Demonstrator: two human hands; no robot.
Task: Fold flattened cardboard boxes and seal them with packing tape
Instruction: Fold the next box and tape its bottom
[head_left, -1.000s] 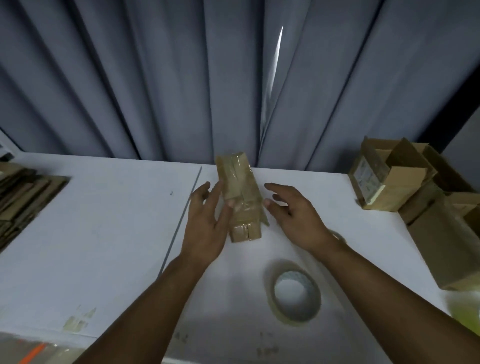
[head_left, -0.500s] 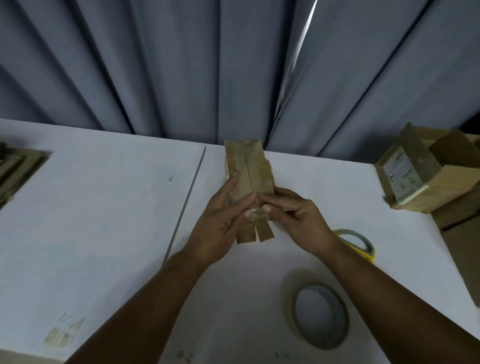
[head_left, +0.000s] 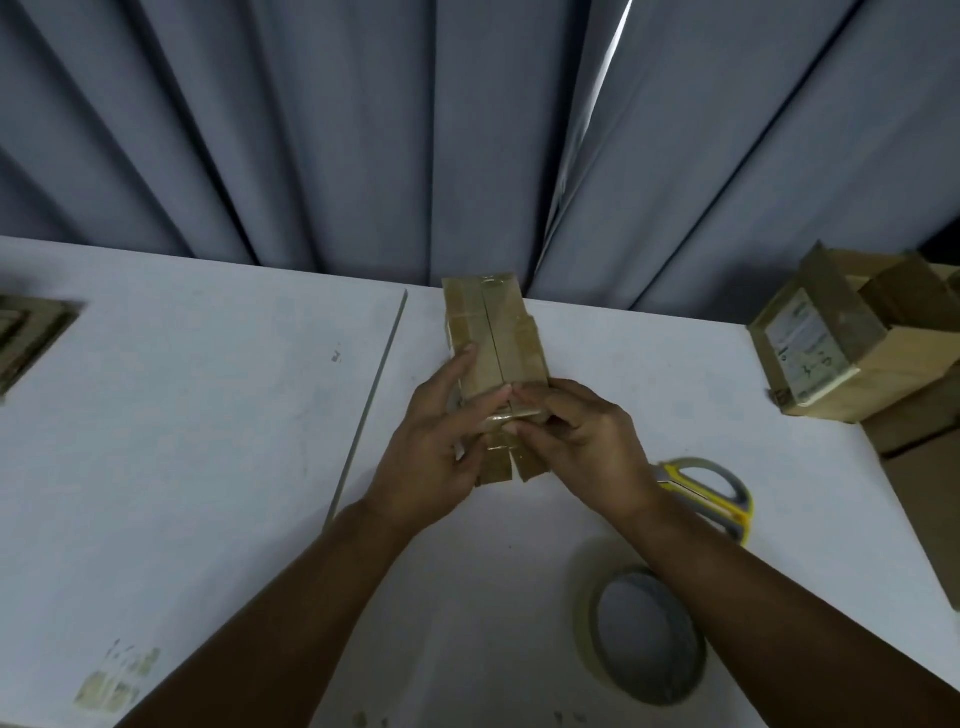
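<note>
- Head view: we have the box (head_left: 493, 338) lying on the table (head_left: 208, 441), its top seam running straight away from where our hands meet.
- Our left hand (head_left: 431, 457) lies with fairly straight fingers along the box's left flank and top, steadying it rather than clasping it.
- Our right hand (head_left: 582, 447) curls its fingers over the box's near end. Its fingertips meet the left hand's on a glossy band of tape (head_left: 496, 418) across the seam.
- The step, as we judge it, is rubbing that tape down. We should press from the seam outward to each side so no crease is trapped, and hold the two flaps butted together under the fingertips.
- Beyond the grip the far end looks taped already; on our side of the grip two short flap ends stick out.
- The roll (head_left: 644, 634) lies nearer us than the right wrist, and a yellow tool (head_left: 711, 493) lies just right of that wrist.
</note>
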